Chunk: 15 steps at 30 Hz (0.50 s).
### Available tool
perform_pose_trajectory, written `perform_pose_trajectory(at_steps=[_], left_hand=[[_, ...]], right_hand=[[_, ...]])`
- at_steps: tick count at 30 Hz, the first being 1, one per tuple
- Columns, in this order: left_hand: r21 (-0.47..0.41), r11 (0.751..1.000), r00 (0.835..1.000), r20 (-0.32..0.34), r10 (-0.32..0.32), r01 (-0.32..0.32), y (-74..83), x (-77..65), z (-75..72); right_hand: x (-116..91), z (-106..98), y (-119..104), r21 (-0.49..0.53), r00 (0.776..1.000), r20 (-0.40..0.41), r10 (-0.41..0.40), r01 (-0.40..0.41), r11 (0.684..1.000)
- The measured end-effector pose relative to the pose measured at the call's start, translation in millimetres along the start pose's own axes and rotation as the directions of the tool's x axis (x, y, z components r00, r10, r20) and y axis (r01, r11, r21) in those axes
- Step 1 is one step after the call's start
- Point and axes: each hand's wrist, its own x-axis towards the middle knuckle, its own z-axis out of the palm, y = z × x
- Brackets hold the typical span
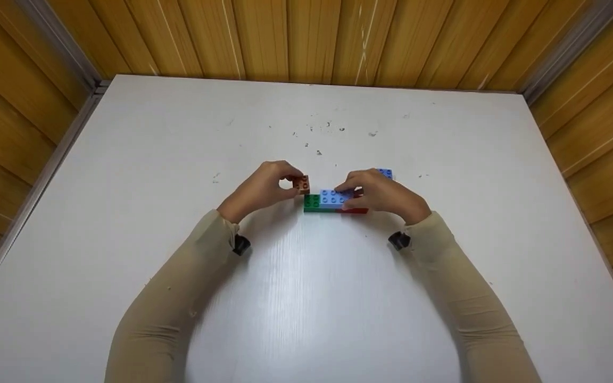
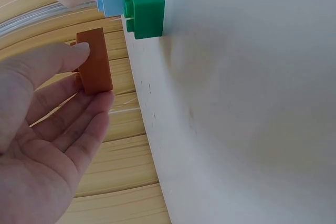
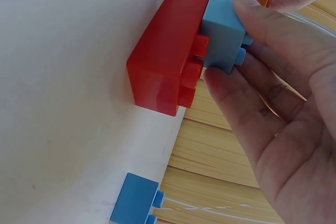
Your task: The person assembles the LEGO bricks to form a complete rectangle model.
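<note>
Brown, plain-sided brick (image 2: pixel 97 69) is pinched in the left grip (image 1: pixel 265 187), light-blue brick (image 1: pixel 330 198) in the right grip (image 1: pixel 385 193).

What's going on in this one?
A person is handling studded toy building bricks at a white table. The left hand has a brown brick in its grip, raised off the table and apart from the green brick. The right hand grips a light-blue brick that sits across the green brick and a red brick, which lie end to end; some studs on both remain uncovered. Another blue brick stands apart on the table, beyond the right hand.
</note>
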Motion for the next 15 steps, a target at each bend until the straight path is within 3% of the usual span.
perform_pose_trajectory(at_steps=[7,15], left_hand=[[-0.024,0.999,0.999,0.035,0.022,-0.021,2.6,-0.9,4.0],[-0.012,0.999,0.997,0.066,0.047,-0.047,3.9,0.1,6.7]], right_hand=[[-1.3,0.1,1.5,0.014,0.999,-0.019,-0.05,0.05,0.999],[-1.0,0.8,1.9,0.024,0.999,-0.019,-0.043,0.043,0.999]])
